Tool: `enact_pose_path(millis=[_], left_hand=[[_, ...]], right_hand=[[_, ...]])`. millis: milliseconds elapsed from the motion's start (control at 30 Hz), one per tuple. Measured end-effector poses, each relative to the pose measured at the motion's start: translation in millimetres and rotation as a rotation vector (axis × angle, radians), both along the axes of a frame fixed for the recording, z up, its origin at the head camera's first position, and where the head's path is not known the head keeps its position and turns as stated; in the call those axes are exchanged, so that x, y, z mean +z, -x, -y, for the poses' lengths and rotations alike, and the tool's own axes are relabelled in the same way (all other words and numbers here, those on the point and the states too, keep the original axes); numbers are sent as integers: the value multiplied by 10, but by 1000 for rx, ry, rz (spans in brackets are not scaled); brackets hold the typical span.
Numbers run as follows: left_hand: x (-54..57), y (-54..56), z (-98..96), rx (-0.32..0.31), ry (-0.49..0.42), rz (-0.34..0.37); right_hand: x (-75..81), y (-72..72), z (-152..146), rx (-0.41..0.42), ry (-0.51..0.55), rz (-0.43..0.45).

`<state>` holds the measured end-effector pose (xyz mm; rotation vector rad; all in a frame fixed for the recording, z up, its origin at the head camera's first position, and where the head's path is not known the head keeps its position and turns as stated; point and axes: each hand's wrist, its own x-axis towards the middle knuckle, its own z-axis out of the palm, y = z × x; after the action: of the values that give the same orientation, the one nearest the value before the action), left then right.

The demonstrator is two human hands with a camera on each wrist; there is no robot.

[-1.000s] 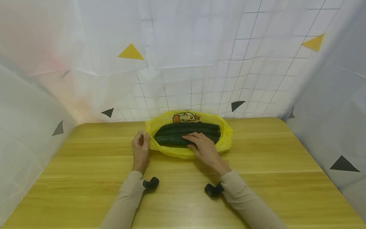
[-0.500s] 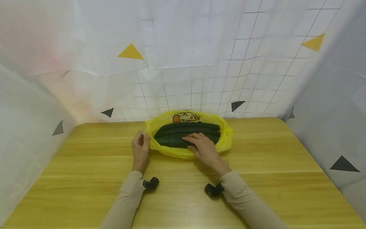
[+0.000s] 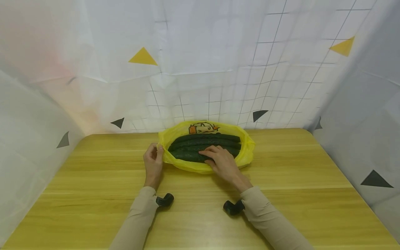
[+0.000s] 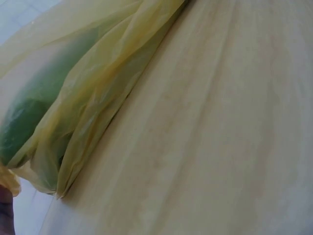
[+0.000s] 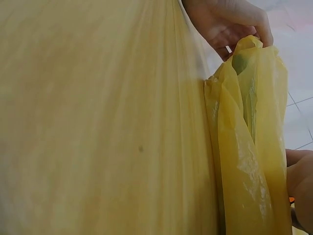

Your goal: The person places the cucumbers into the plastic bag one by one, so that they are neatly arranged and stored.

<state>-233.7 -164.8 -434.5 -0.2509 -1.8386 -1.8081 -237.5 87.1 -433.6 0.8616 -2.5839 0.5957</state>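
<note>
A yellow plastic bag [image 3: 200,168] lies on the table with its wide mouth facing up. Several dark green cucumbers [image 3: 206,137] lie side by side inside it. My left hand [image 3: 153,163] pinches the bag's left end between thumb and fingers, as the right wrist view also shows. Inside the mouth, my right hand [image 3: 224,164] holds the nearest cucumber [image 3: 184,154], fingers over its top and thumb on the near side. That cucumber's right part is hidden under the hand. Green shows through the bag's film [image 4: 83,117] in the left wrist view.
The wooden table [image 3: 297,194] reaches back to a white sheet wall [image 3: 200,69] with grid lines and triangles. A printed cartoon face [image 3: 203,128] shows on the bag's far inner side. Black wrist devices [image 3: 165,200] sit at both cuffs.
The nearest cucumber has shifted slightly toward the front rim and turned a little under my right hand. My left hand and the bag stay in place.
</note>
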Motion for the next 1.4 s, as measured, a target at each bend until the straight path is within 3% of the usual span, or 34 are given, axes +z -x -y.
enact_pose_path(millis=[500,967,1167,1400], left_hand=[[-6,1,-4,-7,-2,-13],[-13,-1,0,-14,10,-16],[-5,-3,2,0,36,-14],[2,-16,-9,-29,21,11]], right_hand=[[-19,13,-4,5,-39,-11],[-29,-8,-6,22,-83,81],[-34,-7,-8,25,-75,77],[-21,-16,-34,8,-22,93]])
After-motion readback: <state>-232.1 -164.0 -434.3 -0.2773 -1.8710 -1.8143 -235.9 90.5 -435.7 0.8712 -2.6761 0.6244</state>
